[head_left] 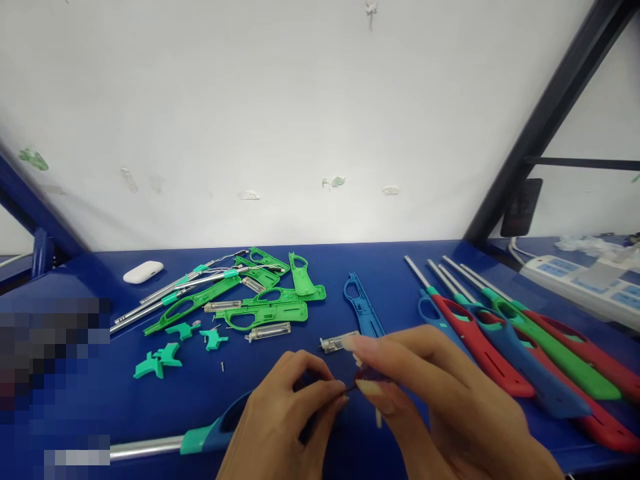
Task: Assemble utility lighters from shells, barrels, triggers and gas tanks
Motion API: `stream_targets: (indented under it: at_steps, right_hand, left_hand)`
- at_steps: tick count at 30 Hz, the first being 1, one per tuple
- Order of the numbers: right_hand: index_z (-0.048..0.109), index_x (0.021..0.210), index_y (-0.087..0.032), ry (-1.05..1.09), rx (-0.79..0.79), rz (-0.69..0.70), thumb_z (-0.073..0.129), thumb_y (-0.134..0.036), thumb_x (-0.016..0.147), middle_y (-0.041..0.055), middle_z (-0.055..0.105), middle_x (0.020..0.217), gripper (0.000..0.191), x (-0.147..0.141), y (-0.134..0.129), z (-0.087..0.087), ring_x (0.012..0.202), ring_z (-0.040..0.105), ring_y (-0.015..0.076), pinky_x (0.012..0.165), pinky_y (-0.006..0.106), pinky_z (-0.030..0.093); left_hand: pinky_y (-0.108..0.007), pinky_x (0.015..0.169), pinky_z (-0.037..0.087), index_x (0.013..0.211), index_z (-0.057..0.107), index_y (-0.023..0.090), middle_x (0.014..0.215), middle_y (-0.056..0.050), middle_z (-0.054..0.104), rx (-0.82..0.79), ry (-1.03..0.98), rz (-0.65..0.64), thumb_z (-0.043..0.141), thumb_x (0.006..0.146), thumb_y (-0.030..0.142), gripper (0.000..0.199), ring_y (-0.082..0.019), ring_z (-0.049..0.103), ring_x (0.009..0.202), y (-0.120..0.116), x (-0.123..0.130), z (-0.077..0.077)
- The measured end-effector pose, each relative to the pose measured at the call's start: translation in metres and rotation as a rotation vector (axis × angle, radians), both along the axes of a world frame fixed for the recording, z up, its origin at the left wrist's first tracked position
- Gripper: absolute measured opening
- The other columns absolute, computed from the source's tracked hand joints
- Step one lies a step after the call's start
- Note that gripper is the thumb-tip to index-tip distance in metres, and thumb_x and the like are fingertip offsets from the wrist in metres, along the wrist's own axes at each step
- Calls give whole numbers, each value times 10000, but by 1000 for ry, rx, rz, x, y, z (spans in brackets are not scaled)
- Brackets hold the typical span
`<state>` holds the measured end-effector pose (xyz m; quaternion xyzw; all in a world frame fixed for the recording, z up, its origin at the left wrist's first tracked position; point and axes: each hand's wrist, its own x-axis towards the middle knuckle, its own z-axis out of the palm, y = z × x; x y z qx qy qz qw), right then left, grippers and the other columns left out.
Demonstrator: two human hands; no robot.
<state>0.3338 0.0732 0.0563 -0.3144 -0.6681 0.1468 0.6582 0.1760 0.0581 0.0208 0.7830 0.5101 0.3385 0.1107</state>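
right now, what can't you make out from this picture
In the head view:
Small dark red piece: its shape, mostly covered by the right hand.
Lighter at lower left: its handle end, behind the left hand; its rod's left end, lost in pixelation.
Blue half-shell: its near end, behind the right hand.
Power strip: its right end, cut off by the right edge.
Phone-like device: its screen, too dim to read.

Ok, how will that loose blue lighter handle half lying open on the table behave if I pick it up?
The blue lighter handle half looks hollow and thin-walled, so it's probably light for its size. Its ribbed, moulded body should feel fairly stiff, though the slim loop at its far end might flex. Lying flat, it would likely slide rather than roll if pushed.
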Motion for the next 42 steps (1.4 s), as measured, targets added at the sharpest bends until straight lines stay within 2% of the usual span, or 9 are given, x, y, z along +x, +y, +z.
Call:
stream_targets:
  at_steps: [6, 13, 20, 25, 30, 35, 38, 40, 42]
  right_hand:
    - [749, 1283, -326, 16, -17, 117, 644, -85, 984, -4, 686, 894, 398, 3, 11, 0, 672, 628, 103, 566, 206, 544]
    - [738, 1304, -324, -62, 6, 102, 637, -113, 991, -23, 670, 872, 391, 4, 18, 3, 633, 611, 81, 568, 179, 560]
    - [720, 1340, -318, -113, 18, 91, 624, -122, 999, -37, 667, 904, 405, 9, 22, 5, 600, 593, 53, 534, 153, 531]
    - [707, 1359, -299, -136, 32, 98, 627, -114, 1004, -31, 683, 935, 408, 10, 22, 2, 685, 653, 62, 582, 150, 553]
    - [710, 1343, -300, -184, -8, 151, 592, -110, 1018, -20, 707, 1009, 395, 11, 22, 2, 802, 710, 82, 668, 161, 598]
    - [688, 1337, -397, -173, -66, 251, 571, -86, 1037, -89, 740, 1268, 448, 11, 15, 5, 1105, 733, 73, 895, 108, 595]
    - [716, 1276, -374, -89, -70, 371, 629, -46, 1000, -95, 762, 1124, 437, 8, 15, 4, 979, 744, 57, 886, 111, 596]
    - [736, 1255, -343, -66, -61, 377, 689, -54, 967, -70, 728, 1039, 410, 6, 16, 4, 896, 719, 57, 861, 128, 598]
    - [730, 1295, -321, -87, -70, 362, 689, -90, 980, -48, 704, 1043, 393, 5, 17, 4, 893, 701, 59, 850, 125, 591]
  left_hand:
    - [-208, 789, 609, 1013, 751, 224, 1007, -41, 714, 32, -81, -21, 540, 1023, 154, 222, -141, 740, 865, 1, 0, -4]
    - [-205, 839, 606, 989, 722, 239, 1030, -14, 700, -6, -110, 0, 557, 1015, 154, 187, -137, 743, 907, 1, -2, -6]
    - [-225, 821, 591, 979, 740, 261, 1040, 3, 716, -42, -95, -20, 577, 1027, 187, 185, -140, 726, 910, 4, -2, -7]
    - [-233, 838, 590, 996, 739, 264, 1051, 3, 715, -63, -74, -29, 559, 1043, 213, 193, -140, 726, 916, 2, -2, -5]
    - [-347, 917, 633, 1145, 706, 260, 1140, -41, 710, -94, 25, 8, 592, 1000, 271, 184, -206, 728, 1007, -4, 1, 0]
    - [-477, 909, 651, 1192, 701, 281, 1191, -55, 717, -103, 153, 41, 645, 945, 286, 253, -273, 729, 1063, -6, 3, -2]
    - [-537, 997, 614, 1283, 678, 322, 1279, -50, 718, -89, 193, 15, 604, 975, 251, 324, -283, 721, 1150, -6, 2, -1]
    - [-540, 1007, 607, 1226, 704, 316, 1249, -46, 727, -94, 191, 15, 592, 984, 253, 274, -276, 730, 1119, -6, 2, 0]
    - [-508, 979, 622, 1132, 731, 289, 1173, -46, 739, -115, 177, 29, 605, 987, 281, 193, -264, 741, 1052, -6, 2, 1]
